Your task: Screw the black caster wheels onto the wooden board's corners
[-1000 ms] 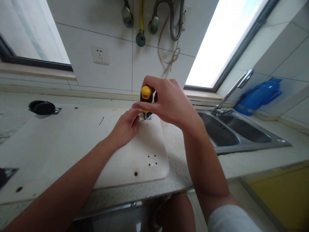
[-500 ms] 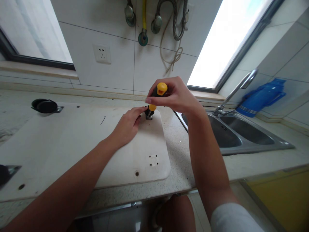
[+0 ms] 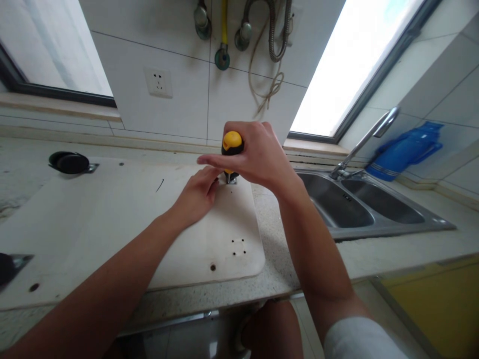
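Note:
A white board [image 3: 187, 254] lies flat on the counter. At its far right corner is a caster [image 3: 232, 180] with a metal plate, largely hidden by my hands. My left hand [image 3: 196, 197] rests on the board, its fingers closed at the caster's left side. My right hand [image 3: 258, 152] grips a yellow-and-black screwdriver [image 3: 232, 142], which stands nearly upright over the plate. The thumb of that hand points left across the handle, above my left fingertips. The screwdriver's tip is hard to make out.
Two more casters are on the board, one at the far left [image 3: 71, 163] and one at the left edge [image 3: 9, 268]. Four small holes mark the near right corner. To the right are a double sink [image 3: 348, 232], a tap [image 3: 374, 132] and a blue thermos jug [image 3: 407, 149].
My right hand has shifted left and turned, its thumb now stretched out, and the screwdriver handle has moved left to stand more upright. My left hand has stayed in place.

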